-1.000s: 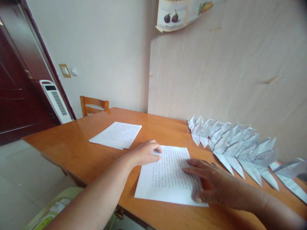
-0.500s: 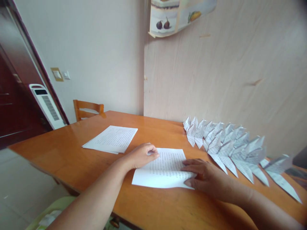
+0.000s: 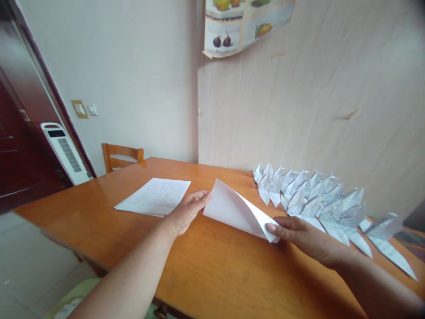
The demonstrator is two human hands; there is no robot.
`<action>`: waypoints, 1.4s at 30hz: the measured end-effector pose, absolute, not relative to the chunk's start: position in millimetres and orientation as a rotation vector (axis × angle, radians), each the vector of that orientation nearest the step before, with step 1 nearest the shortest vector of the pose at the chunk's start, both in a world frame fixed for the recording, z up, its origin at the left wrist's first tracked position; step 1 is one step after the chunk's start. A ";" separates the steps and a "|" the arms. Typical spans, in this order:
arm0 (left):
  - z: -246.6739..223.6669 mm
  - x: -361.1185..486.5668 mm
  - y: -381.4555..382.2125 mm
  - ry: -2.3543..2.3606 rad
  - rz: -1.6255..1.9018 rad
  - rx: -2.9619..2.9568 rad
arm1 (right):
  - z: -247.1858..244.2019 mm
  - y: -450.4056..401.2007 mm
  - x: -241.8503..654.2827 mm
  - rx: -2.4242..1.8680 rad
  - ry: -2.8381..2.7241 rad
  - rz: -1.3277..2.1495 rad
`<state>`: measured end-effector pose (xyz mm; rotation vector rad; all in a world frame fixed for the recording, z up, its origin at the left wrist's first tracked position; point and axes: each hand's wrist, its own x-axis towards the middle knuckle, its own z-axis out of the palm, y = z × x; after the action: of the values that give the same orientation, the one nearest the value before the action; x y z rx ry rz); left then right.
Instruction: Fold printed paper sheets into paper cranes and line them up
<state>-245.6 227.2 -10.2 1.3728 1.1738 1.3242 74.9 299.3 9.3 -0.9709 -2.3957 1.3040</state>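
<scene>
A sheet of paper (image 3: 232, 210) curves over on itself above the wooden table, its plain side toward me. My left hand (image 3: 190, 212) is closed, pinching the sheet at its left edge. At the lower right corner my right hand (image 3: 295, 232) grips it, thumb on top and fingers beneath. Left of the sheet lies a stack of printed papers (image 3: 156, 195). Several folded paper pieces (image 3: 308, 190) with pointed tips stand in rows at the right, close beyond my right hand.
The wooden table (image 3: 212, 274) reaches to the wall. A wooden chair (image 3: 122, 155) stands at its far left end. A white heater-like unit (image 3: 68, 150) leans near the dark red door (image 3: 20, 164). Fruit pictures (image 3: 232, 31) hang on the wall. Below left is a pale green seat (image 3: 71, 299).
The sheet was lying with its printed side up and its near edge turned over; now it is lifted and curled, plain side showing. My left hand has moved to its left edge.
</scene>
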 end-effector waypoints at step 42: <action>-9.8 -239.8 222.3 1.138 1.131 1.425 | -11.3 260.7 40.4 -0.599 -2.540 -0.214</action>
<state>-239.8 222.3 -9.8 1.4250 1.1382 1.1309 40.4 260.7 -11.3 -0.5993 -2.5396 -0.2140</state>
